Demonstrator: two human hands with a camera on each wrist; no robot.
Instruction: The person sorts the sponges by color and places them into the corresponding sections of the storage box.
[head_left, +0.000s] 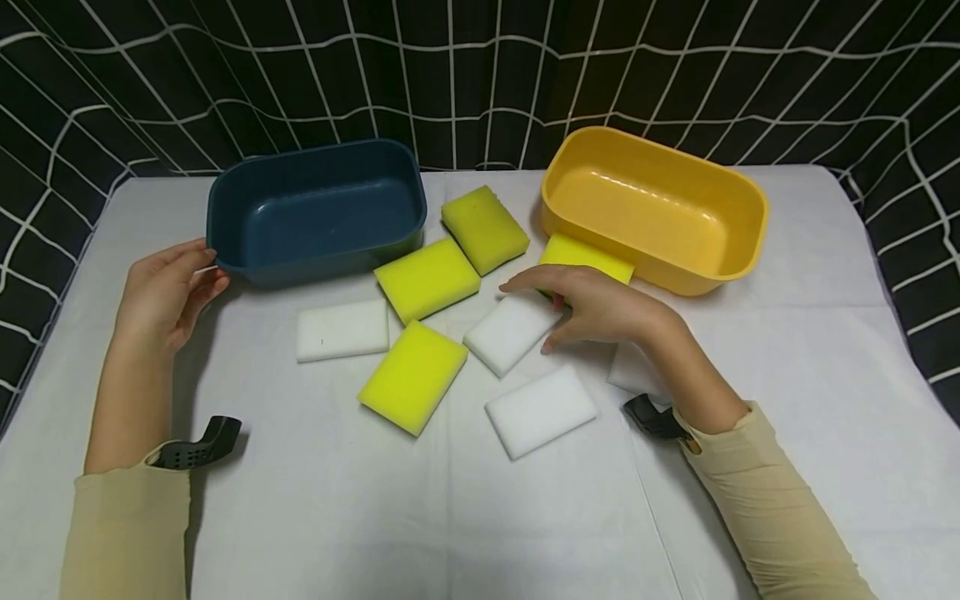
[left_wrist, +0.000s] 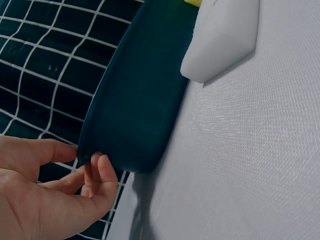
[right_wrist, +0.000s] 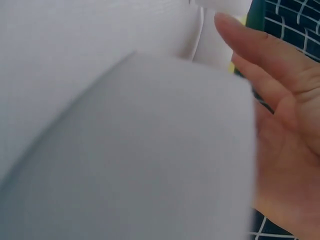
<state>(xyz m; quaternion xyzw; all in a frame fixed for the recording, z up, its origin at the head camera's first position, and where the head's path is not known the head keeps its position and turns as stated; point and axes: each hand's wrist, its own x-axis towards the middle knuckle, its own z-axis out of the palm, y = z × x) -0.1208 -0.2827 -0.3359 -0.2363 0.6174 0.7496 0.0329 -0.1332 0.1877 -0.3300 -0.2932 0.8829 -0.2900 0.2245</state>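
At the near left corner of a dark blue plastic tub (head_left: 322, 221), my left hand (head_left: 153, 296) pinches the rim between thumb and fingers; the left wrist view shows this hand (left_wrist: 65, 185) close up. My right hand (head_left: 600, 304) hovers palm-down over a white sponge (head_left: 510, 335), its thumb and fingers spread apart. Behind that hand, a yellow sponge (head_left: 592, 257) lies against the front of a yellow tub (head_left: 652, 208). Another white sponge (head_left: 636, 371) is partly hidden beneath the right forearm. A blurred white block (right_wrist: 150, 150) fills much of the right wrist view.
More yellow sponges (head_left: 427, 279) lie between the tubs and toward the middle, one of them (head_left: 414, 377) closer to me. White sponges lie left (head_left: 343, 332) and front (head_left: 542, 412). A dark grid-patterned cloth (head_left: 480, 75) hangs behind the white-covered table (head_left: 337, 517).
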